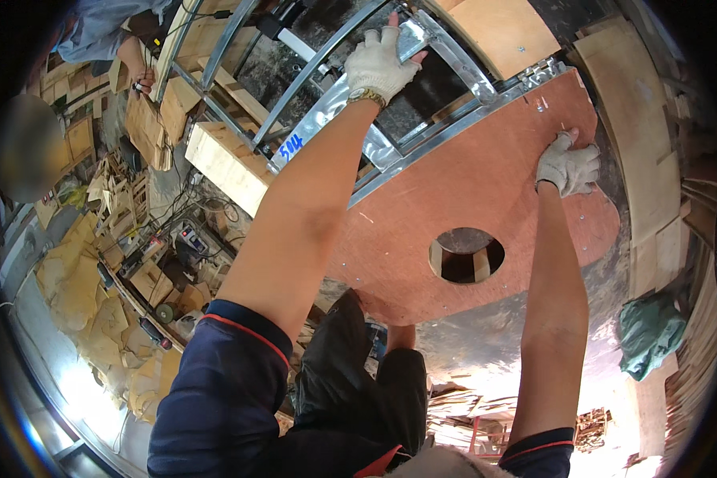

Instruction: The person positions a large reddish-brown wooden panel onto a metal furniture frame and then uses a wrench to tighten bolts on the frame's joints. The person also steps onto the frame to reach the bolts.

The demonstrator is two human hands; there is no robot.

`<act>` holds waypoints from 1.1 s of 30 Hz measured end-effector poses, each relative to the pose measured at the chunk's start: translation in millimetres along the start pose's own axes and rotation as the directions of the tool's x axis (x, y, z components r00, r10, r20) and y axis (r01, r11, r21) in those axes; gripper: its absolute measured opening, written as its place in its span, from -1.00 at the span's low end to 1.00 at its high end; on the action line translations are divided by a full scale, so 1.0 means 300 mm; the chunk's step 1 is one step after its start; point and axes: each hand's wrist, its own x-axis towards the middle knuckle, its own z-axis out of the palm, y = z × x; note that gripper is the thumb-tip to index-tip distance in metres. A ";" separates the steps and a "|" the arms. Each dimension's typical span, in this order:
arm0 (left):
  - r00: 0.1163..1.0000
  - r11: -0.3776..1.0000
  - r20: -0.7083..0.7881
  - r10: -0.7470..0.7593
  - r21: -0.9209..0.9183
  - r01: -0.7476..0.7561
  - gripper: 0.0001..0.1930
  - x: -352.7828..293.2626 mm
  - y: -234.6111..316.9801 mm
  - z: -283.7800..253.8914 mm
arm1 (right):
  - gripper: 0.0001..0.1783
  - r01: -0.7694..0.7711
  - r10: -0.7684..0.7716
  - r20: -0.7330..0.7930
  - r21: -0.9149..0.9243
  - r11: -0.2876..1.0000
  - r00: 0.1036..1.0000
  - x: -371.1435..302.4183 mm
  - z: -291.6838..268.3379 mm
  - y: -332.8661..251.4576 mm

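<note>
Both my hands wear pale knitted gloves with bare fingertips. My left hand [381, 62] lies over a shiny metal strip [327, 113] in a metal frame [311, 68], its index finger stretched out and thumb apart. Blue marks are on the strip's near end. My right hand [568, 165] rests on a reddish plywood panel [422, 195], near its right edge, thumb and fingers apart. An oval hole pierces the panel's near part. A hinge [538, 73] sits at its far corner, beside the frame. What lies under my palms is hidden.
Pale wooden boards [625, 119] lie along the right, with a green cloth [650, 334] nearer. A plywood box side [229, 166] stands left of the frame. Cables, tools and scraps crowd the left bench [147, 299]. Another person's hand [142, 78] is at the upper left.
</note>
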 end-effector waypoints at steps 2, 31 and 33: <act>1.000 1.000 -0.008 0.003 -0.015 -0.003 0.01 -0.002 -0.001 -0.005 | -0.22 -0.017 0.017 0.005 0.001 1.000 1.000 0.002 0.001 -0.003; 0.982 0.995 0.170 -0.087 -0.027 0.093 0.00 0.041 0.009 -0.046 | -0.29 0.044 -0.043 -0.010 0.033 0.999 0.999 -0.010 -0.019 -0.002; 0.977 0.994 0.189 -0.096 -0.028 0.103 -0.10 0.041 0.010 -0.044 | -0.27 0.048 -0.049 0.006 0.015 0.999 0.999 -0.010 -0.025 -0.005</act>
